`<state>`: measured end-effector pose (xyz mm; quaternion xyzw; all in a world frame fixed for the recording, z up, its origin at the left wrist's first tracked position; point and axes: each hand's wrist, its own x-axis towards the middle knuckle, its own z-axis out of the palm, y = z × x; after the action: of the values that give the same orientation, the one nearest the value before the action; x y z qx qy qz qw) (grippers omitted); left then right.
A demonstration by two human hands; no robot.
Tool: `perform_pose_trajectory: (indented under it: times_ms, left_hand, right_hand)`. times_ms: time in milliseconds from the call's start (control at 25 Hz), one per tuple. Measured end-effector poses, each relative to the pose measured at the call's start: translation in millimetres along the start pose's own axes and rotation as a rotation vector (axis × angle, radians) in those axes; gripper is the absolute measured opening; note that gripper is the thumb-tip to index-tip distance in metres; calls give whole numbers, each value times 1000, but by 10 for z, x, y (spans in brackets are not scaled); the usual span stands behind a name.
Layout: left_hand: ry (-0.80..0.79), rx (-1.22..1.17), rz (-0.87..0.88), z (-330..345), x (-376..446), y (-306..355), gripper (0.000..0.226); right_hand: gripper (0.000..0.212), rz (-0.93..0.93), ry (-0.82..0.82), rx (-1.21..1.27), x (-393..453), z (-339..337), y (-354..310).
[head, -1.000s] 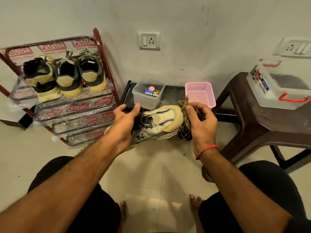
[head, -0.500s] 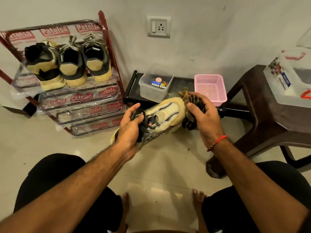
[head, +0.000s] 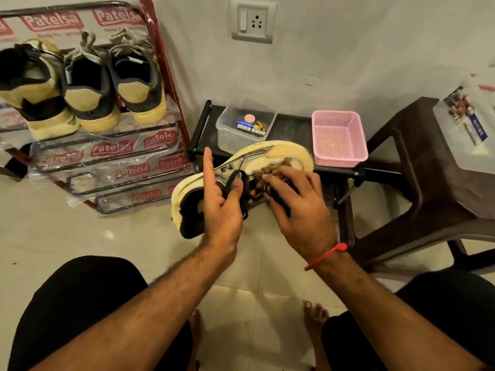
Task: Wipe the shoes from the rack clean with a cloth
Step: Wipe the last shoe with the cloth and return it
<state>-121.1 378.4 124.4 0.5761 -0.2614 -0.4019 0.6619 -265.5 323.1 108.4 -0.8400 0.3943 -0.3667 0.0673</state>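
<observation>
A cream and black shoe [head: 281,153] is held above the floor in the middle of the view, heel at the lower left and toe at the upper right. My left hand [head: 222,210] grips it at the collar and laces, with the index finger sticking straight up. My right hand [head: 297,207] holds a brownish cloth [head: 270,170] bunched against the shoe's upper, near the laces. Most of the cloth is hidden under the fingers. The red metal rack [head: 160,62], wrapped in printed plastic, stands at the left with three more yellow-soled shoes [head: 88,87] on its top shelf.
Behind the shoe, a low black stand [head: 198,135] carries a clear box [head: 241,129] of batteries and a pink mesh basket [head: 338,137]. A brown plastic stool [head: 434,183] with a clear container [head: 471,121] stands at the right. My knees and bare feet are below, on the tiled floor.
The shoe has turned so its side and heel face me. My right hand slid the cloth from the toe toward the laces. My left index finger has lifted straight up.
</observation>
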Motion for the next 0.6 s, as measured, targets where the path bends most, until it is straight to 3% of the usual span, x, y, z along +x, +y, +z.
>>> perform_pose_trajectory:
  times_ms: [80, 160, 320, 480, 600]
  left_hand:
    - [-51, 43, 37, 70, -12, -66, 78]
    - [-80, 124, 79, 106, -34, -127, 78]
    - [-118, 218, 177, 141, -52, -202, 77]
    - [-160, 374, 298, 152, -126, -244, 78]
    - [-139, 374, 333, 147, -122, -259, 78]
  right_hand:
    - [30, 57, 74, -84, 162, -30, 275]
    - [25, 193, 137, -2, 242, -30, 342]
    - [22, -1, 4, 52, 164, 130, 15]
    - [21, 224, 124, 151, 335, 10, 204]
    - [20, 70, 49, 156, 228, 70, -30]
